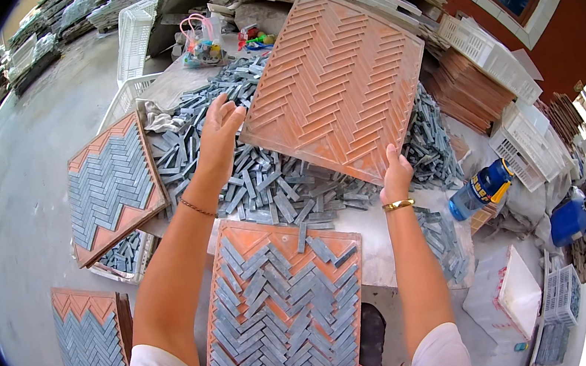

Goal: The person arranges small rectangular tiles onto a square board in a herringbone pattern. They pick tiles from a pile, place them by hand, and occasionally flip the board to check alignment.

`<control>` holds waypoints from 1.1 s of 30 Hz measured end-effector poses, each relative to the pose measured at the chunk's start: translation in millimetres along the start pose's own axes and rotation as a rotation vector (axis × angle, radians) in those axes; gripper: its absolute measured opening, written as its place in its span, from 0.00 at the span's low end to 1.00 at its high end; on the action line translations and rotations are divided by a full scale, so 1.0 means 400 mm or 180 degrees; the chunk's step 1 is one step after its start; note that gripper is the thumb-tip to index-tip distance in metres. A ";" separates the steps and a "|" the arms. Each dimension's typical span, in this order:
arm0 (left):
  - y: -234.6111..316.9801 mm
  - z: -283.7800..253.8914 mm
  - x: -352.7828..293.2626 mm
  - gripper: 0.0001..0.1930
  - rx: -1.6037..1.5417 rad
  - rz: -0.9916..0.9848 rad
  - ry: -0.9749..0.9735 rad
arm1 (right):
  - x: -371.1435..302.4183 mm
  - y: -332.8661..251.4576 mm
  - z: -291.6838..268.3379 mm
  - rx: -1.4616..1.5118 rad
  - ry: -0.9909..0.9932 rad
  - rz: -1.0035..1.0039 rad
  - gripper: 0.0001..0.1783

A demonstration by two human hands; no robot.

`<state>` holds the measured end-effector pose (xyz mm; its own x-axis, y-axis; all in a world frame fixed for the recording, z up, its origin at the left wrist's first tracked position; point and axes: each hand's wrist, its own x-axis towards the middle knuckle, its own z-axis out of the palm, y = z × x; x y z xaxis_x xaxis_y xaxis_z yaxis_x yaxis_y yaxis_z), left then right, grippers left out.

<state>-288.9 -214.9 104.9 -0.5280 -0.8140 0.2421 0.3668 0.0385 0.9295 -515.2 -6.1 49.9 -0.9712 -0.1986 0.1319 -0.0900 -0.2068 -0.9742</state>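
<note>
My right hand [395, 174] grips the lower edge of an orange mould tray [330, 76] with herringbone grooves and no strips in them. The tray is tilted up above a heap of grey stone strips [262, 176]. My left hand [223, 122] is beside the tray's left edge, fingers apart and holding nothing. Closer to me, over my lap, lies a second orange mould tray [300, 236] partly filled with grey strips in a herringbone pattern. Some of its strips sit loose or askew, and orange grooves show between them.
Filled trays [113, 182] are at the left, one over a white crate [146, 260] of strips. A blue bottle [481, 189] stands right of the heap. Behind it are stacked orange trays [471, 90] and white baskets [488, 54]. A clear bag [202, 46] sits at the back.
</note>
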 end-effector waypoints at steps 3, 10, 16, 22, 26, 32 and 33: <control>0.007 -0.028 -0.050 0.25 0.0731 0.0248 -0.0252 | 0.068 0.071 -0.023 -0.0100 0.0406 0.0108 0.17; 0.007 -0.294 -0.403 0.13 0.1072 -0.0581 0.0097 | 0.149 0.154 -0.127 -0.1256 0.0285 0.0236 0.24; 0.024 -0.373 -0.749 0.09 0.1309 -0.1091 0.0853 | 0.086 0.143 -0.135 -0.2587 -0.0137 -0.0582 0.29; 0.014 -0.391 -0.906 0.09 0.1375 -0.1344 0.0921 | 0.080 0.152 -0.162 -0.3103 -0.0195 -0.0784 0.38; 0.014 -0.398 -0.943 0.09 0.1473 -0.1341 0.0828 | 0.053 0.144 -0.190 -0.3168 -0.0670 -0.0512 0.41; 0.012 -0.376 -0.970 0.09 0.1367 -0.1284 0.0758 | 0.026 0.140 -0.212 -0.3266 -0.0741 -0.0579 0.45; 0.013 -0.373 -0.979 0.09 0.1365 -0.1285 0.0750 | 0.023 0.154 -0.216 -0.3342 -0.0552 -0.0623 0.45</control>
<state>33.9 17.7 -26.7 -0.3601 -0.9167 -0.1733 -0.1913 -0.1092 0.9754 -548.9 62.1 -24.6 -0.8824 -0.4012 0.2460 -0.4644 0.6580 -0.5928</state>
